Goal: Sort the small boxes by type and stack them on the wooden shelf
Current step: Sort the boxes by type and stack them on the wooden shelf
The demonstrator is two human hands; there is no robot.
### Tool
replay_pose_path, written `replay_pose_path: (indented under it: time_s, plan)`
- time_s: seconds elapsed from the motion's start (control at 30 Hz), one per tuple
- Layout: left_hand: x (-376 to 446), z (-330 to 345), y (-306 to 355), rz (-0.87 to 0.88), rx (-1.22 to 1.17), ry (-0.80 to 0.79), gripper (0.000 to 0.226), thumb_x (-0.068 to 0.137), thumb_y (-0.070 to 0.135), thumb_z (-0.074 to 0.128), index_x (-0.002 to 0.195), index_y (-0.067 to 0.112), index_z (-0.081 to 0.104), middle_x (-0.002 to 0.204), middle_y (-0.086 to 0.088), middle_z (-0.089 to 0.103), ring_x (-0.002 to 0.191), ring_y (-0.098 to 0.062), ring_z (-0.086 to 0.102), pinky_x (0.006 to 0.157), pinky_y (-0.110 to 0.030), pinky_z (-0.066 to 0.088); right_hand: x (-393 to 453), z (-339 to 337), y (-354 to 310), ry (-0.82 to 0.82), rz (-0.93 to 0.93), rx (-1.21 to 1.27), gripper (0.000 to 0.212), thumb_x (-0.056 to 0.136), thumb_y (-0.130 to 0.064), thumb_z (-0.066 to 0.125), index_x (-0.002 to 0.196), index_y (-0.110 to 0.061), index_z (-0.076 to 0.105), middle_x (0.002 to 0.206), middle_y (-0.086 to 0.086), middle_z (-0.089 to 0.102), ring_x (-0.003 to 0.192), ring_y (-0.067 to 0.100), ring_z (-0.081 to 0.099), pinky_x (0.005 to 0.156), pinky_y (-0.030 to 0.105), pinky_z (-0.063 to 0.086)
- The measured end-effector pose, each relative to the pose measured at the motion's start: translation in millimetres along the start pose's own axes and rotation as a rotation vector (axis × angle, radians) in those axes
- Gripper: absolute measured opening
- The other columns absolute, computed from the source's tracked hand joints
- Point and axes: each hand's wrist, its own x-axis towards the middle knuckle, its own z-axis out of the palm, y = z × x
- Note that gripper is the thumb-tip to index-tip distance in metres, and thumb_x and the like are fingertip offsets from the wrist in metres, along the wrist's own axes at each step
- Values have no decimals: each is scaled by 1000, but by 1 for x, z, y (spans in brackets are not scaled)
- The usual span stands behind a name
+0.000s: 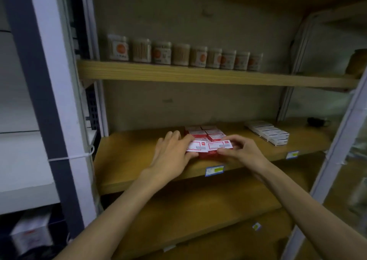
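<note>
Near the front edge of the middle wooden shelf (127, 160), about midway along it, both hands work on a cluster of red boxes (206, 135). The left hand (170, 152) lies with fingers fairly straight against the left side of a white-topped red box (195, 146), thumb at its front edge. The right hand (241, 150) pinches a second white-topped box (219, 145) between curled fingers and thumb, just beside the first. Toward the shelf's right end sits a row of white boxes (268, 133), well apart from the red ones. A line of jars (178, 54) stands on the upper shelf (198, 73).
</note>
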Motion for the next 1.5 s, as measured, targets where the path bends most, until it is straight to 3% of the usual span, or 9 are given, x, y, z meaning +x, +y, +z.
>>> replay_pose_path:
  time_s: [0.13, 0.3, 0.47, 0.6, 0.73, 0.9, 1.03, 1.23, 1.5]
  plan:
    - [32, 18, 11, -74, -6, -3, 45, 95, 53, 55, 135, 32, 49, 114, -1, 47, 111, -21, 45, 88, -39, 41, 35, -19, 16, 33, -53, -63, 38, 77, -24, 83, 112, -23, 69, 110, -1, 68, 99, 13, 66, 70, 21, 56]
    - [68, 43, 25, -255, -44, -115, 48, 94, 51, 59, 136, 29, 51, 138, -9, 48, 131, -28, 42, 104, -46, 38, 73, -37, 46, 74, -50, -195, 59, 52, -60, 83, 104, -36, 69, 117, 0, 62, 101, 17, 66, 79, 32, 62]
    - [84, 67, 36, -371, -78, -124, 49, 93, 48, 62, 134, 25, 49, 132, -8, 55, 123, -28, 53, 99, -44, 46, 88, -48, 65, 62, -70, -260, 41, 69, -42, 88, 103, -33, 66, 116, -1, 56, 101, 18, 63, 81, 32, 60]
    - [87, 73, 43, -420, -90, -23, 47, 90, 46, 67, 123, 20, 47, 119, -1, 64, 106, -23, 64, 77, -33, 50, 93, -48, 72, 25, -85, -282, 45, 72, -38, 87, 109, -27, 64, 102, -7, 64, 89, 10, 65, 72, 23, 55]
    - [81, 71, 43, -443, -114, 2, 42, 93, 44, 65, 123, 19, 49, 114, 2, 68, 99, -18, 68, 68, -26, 45, 97, -41, 77, 60, -73, -334, 48, 69, -47, 87, 102, -26, 59, 99, -9, 65, 89, 8, 65, 71, 23, 57]
    - [69, 65, 43, -386, -85, -35, 41, 98, 45, 56, 131, 22, 50, 119, 3, 69, 97, -13, 68, 67, -21, 48, 98, -40, 74, 85, -112, -465, 49, 66, -60, 83, 94, -29, 59, 97, -7, 71, 84, 8, 68, 74, 33, 62]
    - [57, 55, 47, -360, -39, -18, 37, 97, 47, 56, 128, 26, 53, 122, 5, 67, 103, -12, 65, 80, -31, 58, 95, -44, 68, 86, -169, -631, 52, 67, -68, 79, 99, -31, 61, 107, -9, 68, 108, 13, 60, 89, 36, 54]
    - [23, 26, 51, -298, 64, 22, 36, 94, 50, 55, 125, 33, 57, 118, 12, 64, 107, -10, 60, 93, -39, 50, 75, -26, 50, 12, -503, -746, 39, 87, -56, 66, 114, -29, 63, 119, -8, 66, 115, 13, 53, 97, 35, 42]
    - [-46, -34, 33, -298, 66, 63, 38, 94, 47, 55, 130, 35, 57, 116, 15, 60, 102, -7, 58, 81, -33, 52, 34, 44, -7, -191, -704, -514, 22, 92, -39, 65, 111, -27, 64, 108, -11, 65, 101, 10, 57, 85, 30, 48]
